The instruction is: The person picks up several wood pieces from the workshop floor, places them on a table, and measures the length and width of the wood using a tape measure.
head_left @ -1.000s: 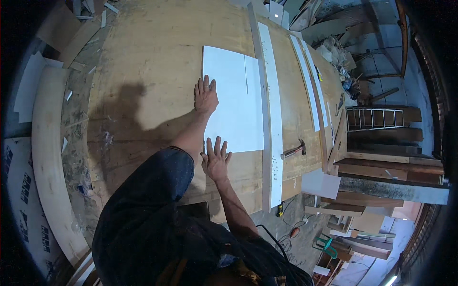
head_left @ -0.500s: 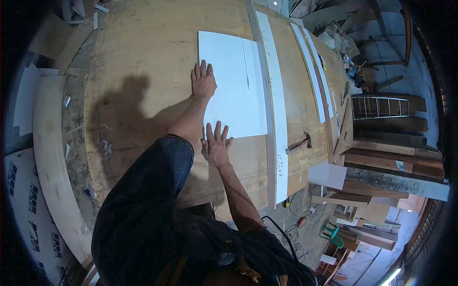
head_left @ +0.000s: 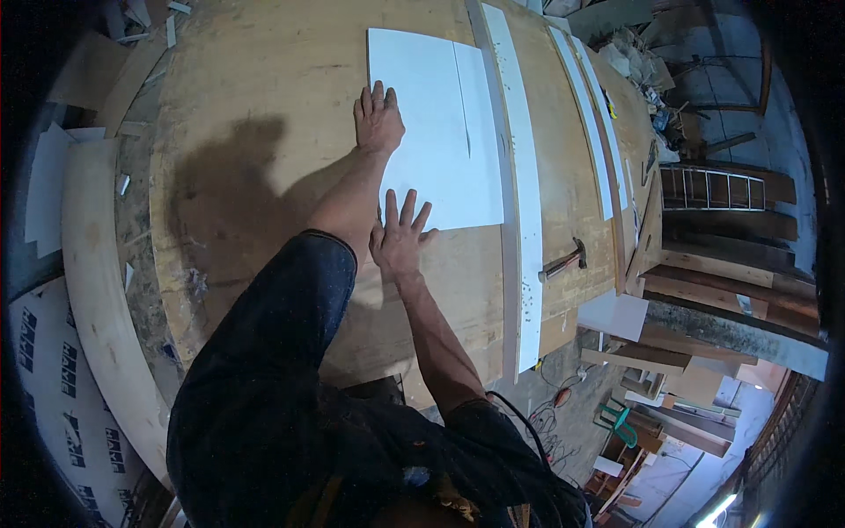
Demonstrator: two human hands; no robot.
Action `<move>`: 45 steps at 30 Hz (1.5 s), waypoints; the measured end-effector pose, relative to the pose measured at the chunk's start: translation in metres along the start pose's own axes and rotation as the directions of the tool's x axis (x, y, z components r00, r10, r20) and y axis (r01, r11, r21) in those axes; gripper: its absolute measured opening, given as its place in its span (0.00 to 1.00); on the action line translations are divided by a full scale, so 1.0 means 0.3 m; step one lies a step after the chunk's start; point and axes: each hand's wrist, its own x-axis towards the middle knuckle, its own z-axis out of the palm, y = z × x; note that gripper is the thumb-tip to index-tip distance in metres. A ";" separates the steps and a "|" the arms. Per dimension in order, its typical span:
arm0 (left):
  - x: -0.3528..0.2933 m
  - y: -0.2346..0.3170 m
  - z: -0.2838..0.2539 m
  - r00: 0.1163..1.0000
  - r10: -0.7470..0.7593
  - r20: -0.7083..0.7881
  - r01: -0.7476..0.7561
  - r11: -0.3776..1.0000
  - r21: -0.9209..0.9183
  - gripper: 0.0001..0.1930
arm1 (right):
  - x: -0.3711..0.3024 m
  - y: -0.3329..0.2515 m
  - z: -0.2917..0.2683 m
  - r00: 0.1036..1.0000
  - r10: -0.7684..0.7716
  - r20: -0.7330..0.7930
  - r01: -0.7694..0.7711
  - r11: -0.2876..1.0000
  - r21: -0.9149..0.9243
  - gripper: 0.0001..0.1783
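Observation:
A white rectangular panel (head_left: pixel 422 106) lies flat on the large plywood sheet (head_left: pixel 264 62), with a thin dark line running partway down it. Its right edge lies against a long wooden strip (head_left: pixel 506 176). My left hand (head_left: pixel 380 123) rests at the panel's left edge, fingers stretched out on the white face. At the near left corner is my right hand (head_left: pixel 401 238), its fingers spread over the near edge. Both hands are open and grip nothing.
Right of the strip runs a white board (head_left: pixel 524 176) dotted with small pieces, then a hammer (head_left: pixel 565 260). Further right lie narrow white strips (head_left: pixel 585 123). A metal ladder (head_left: pixel 713 189), stacked boards and a green plastic chair (head_left: pixel 619 424) stand beyond.
The white panel has slid away from me along the strip, and both hands have moved forward with it. The view has shifted slightly too.

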 end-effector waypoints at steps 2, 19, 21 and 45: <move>0.021 0.005 0.000 1.000 0.013 -0.004 -0.013 1.000 -0.001 0.26 | 0.024 0.003 0.011 1.000 0.005 -0.027 -0.005 1.000 0.004 0.36; 0.201 -0.047 0.058 0.996 0.043 -0.081 -0.038 0.997 0.061 0.25 | 0.198 -0.050 -0.016 0.999 0.033 -0.006 -0.033 0.999 0.027 0.34; 0.217 -0.041 0.054 0.999 0.030 -0.026 -0.029 0.999 0.031 0.26 | 0.213 -0.049 -0.008 0.999 0.038 -0.032 -0.037 0.999 0.012 0.34; 0.416 -0.090 0.096 0.996 0.028 -0.084 -0.023 0.998 0.066 0.25 | 0.402 -0.083 -0.013 0.997 -0.016 -0.081 0.017 1.000 0.012 0.36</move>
